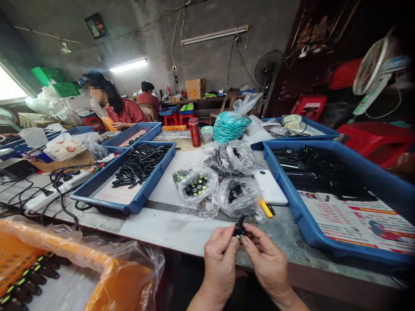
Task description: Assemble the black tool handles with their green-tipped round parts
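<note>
A small black part [239, 227] is pinched between both hands just above the table's front edge. My left hand [221, 255] grips it from the left with thumb and fingers closed. From the right, my right hand [266, 259] holds the same part, thumb near its underside. Right behind the hands lies an open plastic bag with black pieces [238, 196]. Beside it, a bag [196, 185] holds black pieces with yellow-green dots. A yellow-handled tool [266, 208] lies next to a white flat box [270, 187].
Blue trays of black parts stand left [129, 207] and right [300, 220]. An orange crate [112, 276] is at the lower left. Behind are a red bottle [194, 132] and a bag of teal pieces [231, 125]. Two people sit farther back; cables [61, 185] cross the left side.
</note>
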A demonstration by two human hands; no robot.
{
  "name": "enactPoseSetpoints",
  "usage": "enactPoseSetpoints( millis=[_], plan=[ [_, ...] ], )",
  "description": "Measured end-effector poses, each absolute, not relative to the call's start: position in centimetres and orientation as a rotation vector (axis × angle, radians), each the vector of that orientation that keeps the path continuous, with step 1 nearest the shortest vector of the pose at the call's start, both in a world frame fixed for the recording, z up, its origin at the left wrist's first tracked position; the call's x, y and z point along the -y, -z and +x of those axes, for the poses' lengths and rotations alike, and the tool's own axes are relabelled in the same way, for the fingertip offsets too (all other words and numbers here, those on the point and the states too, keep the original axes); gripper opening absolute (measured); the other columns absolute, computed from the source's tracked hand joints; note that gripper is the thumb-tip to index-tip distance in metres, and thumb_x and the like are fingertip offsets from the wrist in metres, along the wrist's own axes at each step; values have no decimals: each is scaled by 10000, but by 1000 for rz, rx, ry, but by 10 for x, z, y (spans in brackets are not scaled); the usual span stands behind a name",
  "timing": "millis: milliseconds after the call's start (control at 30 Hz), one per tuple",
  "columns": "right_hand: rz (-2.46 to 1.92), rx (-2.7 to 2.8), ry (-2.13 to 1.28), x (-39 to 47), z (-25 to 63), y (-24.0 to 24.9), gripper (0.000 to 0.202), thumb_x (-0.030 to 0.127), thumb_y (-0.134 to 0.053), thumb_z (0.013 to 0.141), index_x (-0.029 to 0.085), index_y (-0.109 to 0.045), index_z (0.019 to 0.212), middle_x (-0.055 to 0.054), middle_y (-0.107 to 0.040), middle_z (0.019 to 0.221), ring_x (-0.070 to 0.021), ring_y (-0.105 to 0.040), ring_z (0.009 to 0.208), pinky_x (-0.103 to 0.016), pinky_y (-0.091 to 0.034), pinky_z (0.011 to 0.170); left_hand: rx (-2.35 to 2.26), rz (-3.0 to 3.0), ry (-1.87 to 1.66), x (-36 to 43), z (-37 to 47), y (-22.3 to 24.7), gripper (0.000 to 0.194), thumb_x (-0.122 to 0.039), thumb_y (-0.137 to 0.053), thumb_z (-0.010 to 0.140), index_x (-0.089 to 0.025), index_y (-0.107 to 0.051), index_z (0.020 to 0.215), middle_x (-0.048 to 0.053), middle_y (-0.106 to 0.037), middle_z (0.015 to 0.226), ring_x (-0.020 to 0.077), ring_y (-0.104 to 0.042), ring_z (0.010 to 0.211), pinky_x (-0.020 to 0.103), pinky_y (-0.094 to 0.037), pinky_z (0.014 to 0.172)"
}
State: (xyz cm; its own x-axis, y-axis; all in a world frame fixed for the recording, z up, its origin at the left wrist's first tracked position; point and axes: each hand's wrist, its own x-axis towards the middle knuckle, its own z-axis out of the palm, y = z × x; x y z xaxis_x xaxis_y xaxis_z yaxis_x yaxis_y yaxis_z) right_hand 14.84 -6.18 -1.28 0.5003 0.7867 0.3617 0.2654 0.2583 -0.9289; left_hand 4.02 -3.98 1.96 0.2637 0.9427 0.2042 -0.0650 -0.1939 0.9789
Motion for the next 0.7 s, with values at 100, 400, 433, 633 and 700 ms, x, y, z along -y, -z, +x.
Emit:
enactPoseSetpoints(
  millis=[100,400,433,633,700],
  plan=[
    [-1342,1053,-439,63,149,13,204,276,-595,706,176,-681,862,-64,-689,824,-217,-643,709,-284,-546,653,-865,1493,-1186,40,41,-20,248,-232,-490,812,-183,-635,1007,68,-594,870,169,-555,820,265,-451,749],
    [-1294,1061,-452,57,148,-4,163,281,-603,694,189,-706,781,-69,-669,818,-229,-622,758,-307,-539,680,-937,1412,-1205,41,42,-13,278,-308,-517,792,-175,-642,1001,76,-618,841,182,-572,772,275,-482,697],
    [-1287,1061,-463,57,148,-3,165,275,-606,691,187,-705,790,-71,-665,823,-227,-622,753,-297,-543,660,-940,1406,-1207,41,42,-13,278,-313,-519,790,-175,-645,995,75,-620,838,181,-573,765,273,-484,691],
    [-1317,988,-495,59,147,3,199,269,-626,657,169,-696,815,-77,-679,805,-217,-631,702,-276,-544,619,-941,1402,-1209,43,44,-15,288,-320,-521,788,-169,-643,1001,81,-617,847,181,-571,762,271,-486,680],
    [-1323,953,-523,59,146,4,216,274,-628,655,164,-688,830,-72,-684,771,-204,-633,643,-269,-546,594,-936,1402,-1199,43,44,-15,287,-314,-517,792,-170,-637,1011,83,-611,857,185,-568,780,277,-483,696]
  ],
)
